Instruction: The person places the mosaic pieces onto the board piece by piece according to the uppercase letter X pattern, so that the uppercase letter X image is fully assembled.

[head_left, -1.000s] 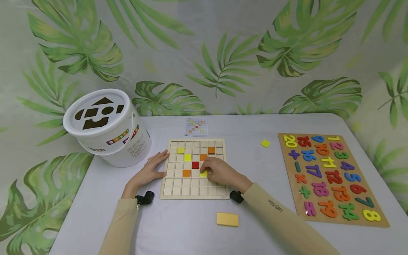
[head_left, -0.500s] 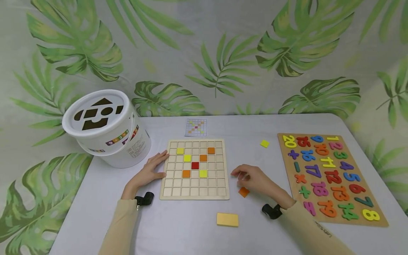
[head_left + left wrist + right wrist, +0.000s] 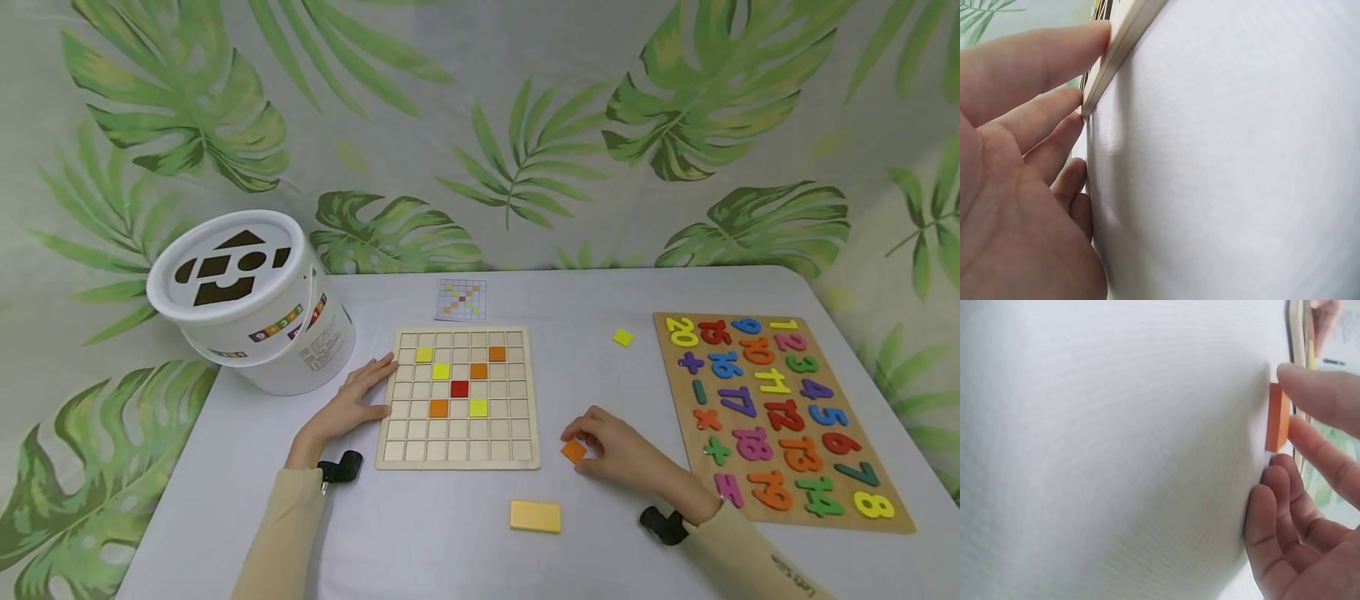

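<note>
A wooden grid board (image 3: 457, 458) lies mid-table, with yellow, orange and red square tiles in several of its cells. My left hand (image 3: 348, 407) rests at its left side with fingers spread; in the left wrist view the fingertips touch the board's edge (image 3: 1124, 53). To the right of the board, my right hand (image 3: 618, 450) pinches a loose orange tile (image 3: 573, 452) between thumb and index finger. In the right wrist view that orange tile (image 3: 1277, 419) lies flat on the cloth, while the other fingers curl loosely beside it.
Behind the board lies a small pattern card (image 3: 461, 300). A yellow tile (image 3: 622, 337) sits at the back right, and a number puzzle board (image 3: 783, 425) covers the right side. A lidded white bucket (image 3: 255, 333) stands at left. A yellow block (image 3: 536, 516) lies in front.
My right hand has left a yellow tile in the grid, moved right and down, and taken hold of the orange tile on the table. The left hand stays at the board's edge.
</note>
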A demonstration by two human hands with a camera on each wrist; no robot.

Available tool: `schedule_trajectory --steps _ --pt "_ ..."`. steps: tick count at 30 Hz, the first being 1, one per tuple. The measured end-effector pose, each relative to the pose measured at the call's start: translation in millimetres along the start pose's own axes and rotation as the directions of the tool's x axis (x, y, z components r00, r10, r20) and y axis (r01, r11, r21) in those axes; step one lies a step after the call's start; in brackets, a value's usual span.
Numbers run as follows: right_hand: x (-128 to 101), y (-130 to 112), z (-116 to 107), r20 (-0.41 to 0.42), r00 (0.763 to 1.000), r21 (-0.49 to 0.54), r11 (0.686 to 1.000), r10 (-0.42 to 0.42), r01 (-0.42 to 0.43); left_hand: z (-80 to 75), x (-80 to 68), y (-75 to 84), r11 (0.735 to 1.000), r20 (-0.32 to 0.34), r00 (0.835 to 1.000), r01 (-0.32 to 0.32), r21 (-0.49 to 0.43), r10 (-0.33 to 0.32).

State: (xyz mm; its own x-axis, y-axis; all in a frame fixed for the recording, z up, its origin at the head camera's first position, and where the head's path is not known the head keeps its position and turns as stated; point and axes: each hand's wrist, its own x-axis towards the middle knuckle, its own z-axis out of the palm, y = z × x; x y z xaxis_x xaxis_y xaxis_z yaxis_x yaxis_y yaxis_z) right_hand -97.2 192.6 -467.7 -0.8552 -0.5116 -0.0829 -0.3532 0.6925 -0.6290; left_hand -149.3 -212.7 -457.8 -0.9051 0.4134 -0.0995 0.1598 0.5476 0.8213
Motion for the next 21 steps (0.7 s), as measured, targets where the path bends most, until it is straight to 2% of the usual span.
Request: schedule_trajectory --steps 3,6,13,21 --pt "1.5 -2.3 2.3 -0.017 1.000 -0.063 0.998 -0.007 0.006 -1.7 -1.9 7.2 1.000 0.010 1.000 -0.001 0.000 0.001" --pt "3.8 -2.8 4.3 -0.032 0.999 -0.087 0.996 0.004 -0.007 -0.7 -0.1 0.1 1.000 0.005 1.000 -0.011 -0.003 0.011" --pt "15.2 -9.3 5.0 -0.057 0.998 0.031 1.000 -0.005 0.007 2.4 7.4 -28.9 0.999 -0.001 1.000 -0.004 0.033 0.004" --pt "49.3 -35.8 10.0 -0.027 0.993 0.101 0.988 -0.114 0.116 2.3 7.7 -30.8 1.000 -0.001 1.000 0.008 0.027 -0.008"
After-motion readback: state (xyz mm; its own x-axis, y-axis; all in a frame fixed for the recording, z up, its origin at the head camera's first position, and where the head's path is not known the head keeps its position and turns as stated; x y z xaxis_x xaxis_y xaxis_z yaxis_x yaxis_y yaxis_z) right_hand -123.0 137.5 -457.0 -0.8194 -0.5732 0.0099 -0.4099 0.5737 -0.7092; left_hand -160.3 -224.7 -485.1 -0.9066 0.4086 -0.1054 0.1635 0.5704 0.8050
